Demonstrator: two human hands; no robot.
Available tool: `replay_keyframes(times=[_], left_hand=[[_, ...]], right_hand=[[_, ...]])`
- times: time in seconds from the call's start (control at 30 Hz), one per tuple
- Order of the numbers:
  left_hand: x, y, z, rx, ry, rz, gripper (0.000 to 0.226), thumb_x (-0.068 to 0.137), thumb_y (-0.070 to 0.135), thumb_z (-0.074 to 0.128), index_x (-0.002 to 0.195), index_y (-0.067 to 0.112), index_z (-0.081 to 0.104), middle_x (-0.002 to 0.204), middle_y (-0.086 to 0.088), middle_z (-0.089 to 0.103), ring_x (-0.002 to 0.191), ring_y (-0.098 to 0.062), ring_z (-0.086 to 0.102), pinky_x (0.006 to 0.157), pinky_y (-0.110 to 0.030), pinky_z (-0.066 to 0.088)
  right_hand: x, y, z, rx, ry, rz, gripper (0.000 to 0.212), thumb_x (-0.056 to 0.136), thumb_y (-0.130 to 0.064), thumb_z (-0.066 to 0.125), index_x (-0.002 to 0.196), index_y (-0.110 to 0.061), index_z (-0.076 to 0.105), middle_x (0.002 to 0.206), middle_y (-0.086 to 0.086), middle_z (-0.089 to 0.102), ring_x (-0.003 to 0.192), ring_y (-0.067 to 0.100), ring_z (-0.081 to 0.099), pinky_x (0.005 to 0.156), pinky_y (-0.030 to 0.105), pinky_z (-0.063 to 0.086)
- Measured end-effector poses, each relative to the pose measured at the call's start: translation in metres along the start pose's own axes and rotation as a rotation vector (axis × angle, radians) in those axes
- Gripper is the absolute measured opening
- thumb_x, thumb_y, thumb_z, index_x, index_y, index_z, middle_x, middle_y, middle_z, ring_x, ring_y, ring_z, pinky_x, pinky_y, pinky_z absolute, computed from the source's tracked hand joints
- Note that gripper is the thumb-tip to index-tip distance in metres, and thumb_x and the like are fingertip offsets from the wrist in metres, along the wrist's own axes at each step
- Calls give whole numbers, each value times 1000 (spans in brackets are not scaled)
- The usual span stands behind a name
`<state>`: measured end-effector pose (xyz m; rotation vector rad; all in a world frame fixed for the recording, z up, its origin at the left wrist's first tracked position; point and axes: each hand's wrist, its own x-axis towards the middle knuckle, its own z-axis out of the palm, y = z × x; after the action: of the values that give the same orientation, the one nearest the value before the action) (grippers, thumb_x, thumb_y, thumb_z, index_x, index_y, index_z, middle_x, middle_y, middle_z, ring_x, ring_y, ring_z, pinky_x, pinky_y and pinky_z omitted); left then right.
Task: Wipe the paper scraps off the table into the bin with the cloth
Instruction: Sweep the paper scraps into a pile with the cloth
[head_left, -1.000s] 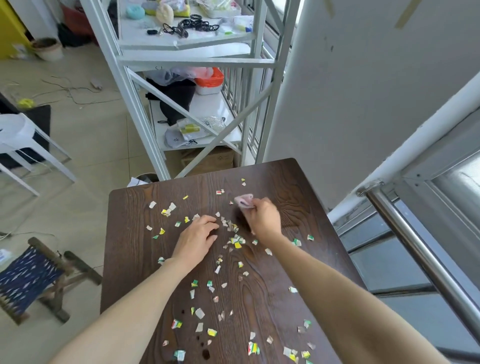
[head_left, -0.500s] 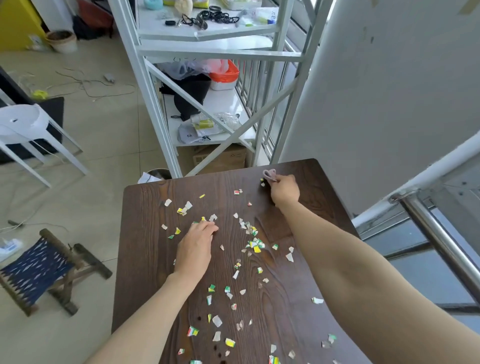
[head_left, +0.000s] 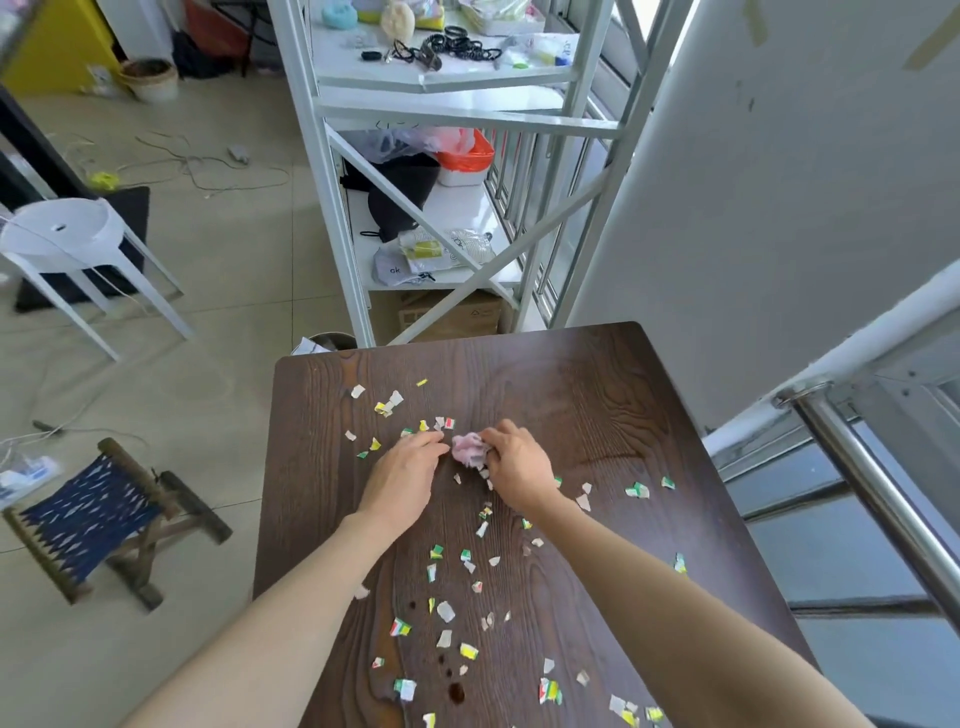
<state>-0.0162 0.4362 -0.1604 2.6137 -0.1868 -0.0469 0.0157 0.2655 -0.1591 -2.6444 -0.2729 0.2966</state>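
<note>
Several small coloured paper scraps (head_left: 435, 553) lie scattered over the dark wooden table (head_left: 597, 405). My right hand (head_left: 517, 467) grips a crumpled pink cloth (head_left: 467, 449) pressed on the table's middle. My left hand (head_left: 408, 473) rests flat on the wood just left of the cloth, fingers together, fingertips almost touching it. The rim of a bin (head_left: 332, 341) peeks out on the floor beyond the table's far left corner, mostly hidden by the tabletop.
A white metal shelf rack (head_left: 441, 171) stands just behind the table. A pale wall (head_left: 779, 182) and a steel rail (head_left: 878, 493) close off the right side. A white stool (head_left: 67, 239) and a folding blue stool (head_left: 98, 525) stand on the floor at left.
My right hand has swept the cloth back from the table's far edge to the middle, next to my left hand. The scraps near the far right are gone from there.
</note>
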Motion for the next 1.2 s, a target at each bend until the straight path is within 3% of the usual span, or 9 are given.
replay_keyframes(times=[0.17,0.3,0.37,0.5,0.67,0.83,0.97,1.07,1.2], left_hand=[[-27,-14,-22,-80,72,-57,28,94,6,47,112,10,68,131,2,57,118,-17,55,98,-31,45],[-55,-47,-40,5,196,-250,28,91,4,50,112,10,67,129,0,57,116,-20,54,90,-39,52],[-68,-62,-44,71,196,-365,31,92,6,49,119,10,63,134,-1,53,120,-22,51,91,-42,51],[-84,-80,-41,111,158,-455,41,96,9,42,137,12,48,150,0,39,138,-18,37,106,-38,41],[-86,-86,-42,144,132,-404,43,98,10,38,141,14,42,153,0,34,142,-15,30,111,-33,34],[-86,-85,-44,183,115,-384,45,98,7,39,142,13,41,153,-2,33,143,-16,30,111,-32,35],[-88,-82,-42,207,129,-386,55,93,-5,43,144,13,36,155,-3,30,144,-16,27,111,-31,35],[-88,-80,-40,240,123,-375,59,91,-7,42,146,12,32,156,-4,27,145,-17,24,112,-28,33],[-83,-74,-41,284,96,-378,65,89,-9,44,148,14,26,158,-6,22,146,-18,21,109,-29,37]], right_hand=[[-4,-8,-10,121,-74,92,21,92,-12,44,98,-3,62,95,14,54,94,34,59,65,28,31],[17,-15,-31,222,229,244,24,92,-16,46,104,-7,65,99,15,56,88,34,59,67,30,35],[34,-17,-29,268,304,349,28,91,-12,44,111,-8,64,108,17,54,91,36,59,72,32,41],[58,-29,-7,311,190,418,36,91,-15,44,120,-14,65,118,18,55,107,38,57,85,38,47],[47,-63,21,213,57,198,32,93,-16,46,117,-16,67,114,14,54,106,34,54,73,34,40],[4,-80,41,56,-73,-150,30,91,-15,46,111,-16,69,103,11,60,96,31,55,77,39,49],[-8,-81,32,22,-222,-206,28,91,-17,45,94,-11,72,92,9,57,87,27,55,72,34,47],[7,-89,11,238,-91,-32,25,92,-18,48,92,-12,72,99,6,59,80,25,59,69,31,45],[53,-86,-3,322,273,199,34,92,-34,42,90,-16,70,95,13,68,83,31,64,71,34,50]])
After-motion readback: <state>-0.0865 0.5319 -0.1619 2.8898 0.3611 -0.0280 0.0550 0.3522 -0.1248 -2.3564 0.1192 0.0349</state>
